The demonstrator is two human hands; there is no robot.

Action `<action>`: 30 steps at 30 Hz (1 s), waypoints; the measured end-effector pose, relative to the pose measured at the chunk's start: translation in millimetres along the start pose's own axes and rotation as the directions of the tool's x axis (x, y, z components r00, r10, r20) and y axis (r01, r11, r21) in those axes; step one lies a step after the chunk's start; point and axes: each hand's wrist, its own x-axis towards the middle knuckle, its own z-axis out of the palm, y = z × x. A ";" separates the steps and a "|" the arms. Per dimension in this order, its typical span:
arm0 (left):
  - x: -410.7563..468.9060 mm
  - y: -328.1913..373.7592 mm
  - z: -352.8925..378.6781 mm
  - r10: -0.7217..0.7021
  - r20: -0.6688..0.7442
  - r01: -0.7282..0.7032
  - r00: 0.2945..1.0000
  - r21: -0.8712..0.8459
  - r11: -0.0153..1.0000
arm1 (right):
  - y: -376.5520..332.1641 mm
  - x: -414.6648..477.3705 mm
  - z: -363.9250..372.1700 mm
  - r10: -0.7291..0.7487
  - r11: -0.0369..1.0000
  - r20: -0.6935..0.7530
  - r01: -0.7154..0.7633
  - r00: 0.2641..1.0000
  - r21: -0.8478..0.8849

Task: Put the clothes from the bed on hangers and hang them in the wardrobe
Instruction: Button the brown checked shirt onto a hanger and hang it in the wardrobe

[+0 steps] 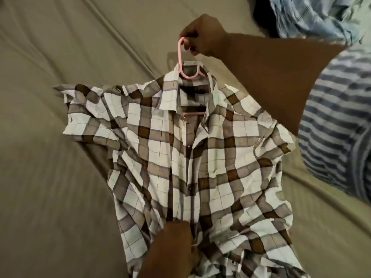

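Observation:
A short-sleeved shirt (180, 157) in white, tan and brown checks hangs on a pink plastic hanger (180, 57), held up over the bed. My right hand (202, 35) grips the hanger's hook from the right. The hanger's shoulders and lower bar show inside the open collar. My left hand (176, 243) comes in from the bottom edge and pinches the shirt's front placket low down. The shirt's hem is cut off by the frame.
The bed (50, 137) is covered by a wrinkled olive-tan sheet. A crumpled blue checked garment (313, 15) lies at the top right corner. My own blue-and-white striped sleeve (341, 121) fills the right edge.

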 end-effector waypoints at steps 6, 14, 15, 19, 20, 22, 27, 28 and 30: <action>2.7 10.9 -38.8 -0.004 -0.050 -0.004 0.999 -0.172 0.985 | 10.0 -9.2 1.0 0.044 0.991 -0.113 -0.058 0.993 -0.120; 52.7 22.9 -100.5 -0.103 -0.683 -0.247 0.723 -0.395 0.885 | -22.8 -167.9 9.8 0.388 0.880 -0.249 -0.276 0.887 0.386; 62.2 21.5 -104.1 -0.101 -0.705 -0.257 0.702 -0.383 0.887 | -26.9 -193.0 18.3 0.449 0.837 -0.184 -0.340 0.874 0.430; 95.9 17.9 -103.7 -0.052 -0.727 -0.266 0.684 -0.315 0.911 | -41.5 -256.9 69.6 0.594 0.629 0.098 -0.536 0.799 0.562; 101.3 18.5 -101.0 -0.035 -0.725 -0.276 0.688 -0.306 0.911 | -42.2 -261.2 82.3 0.610 0.621 0.101 -0.553 0.786 0.555; 108.6 17.1 -93.8 -0.019 -0.720 -0.286 0.693 -0.299 0.910 | -41.1 -263.3 101.2 0.641 0.621 0.074 -0.573 0.764 0.536; 119.4 9.8 -79.2 -0.022 -0.723 -0.302 0.690 -0.316 0.899 | -31.5 -269.2 122.2 0.651 0.557 0.060 -0.530 0.757 0.640; 120.4 9.2 -78.3 -0.024 -0.727 -0.306 0.686 -0.318 0.898 | -31.9 -271.5 124.5 0.657 0.527 0.060 -0.514 0.752 0.677; 122.4 10.1 -77.9 -0.041 -0.727 -0.301 0.685 -0.334 0.893 | -34.4 -274.7 128.0 0.658 0.495 0.063 -0.493 0.751 0.716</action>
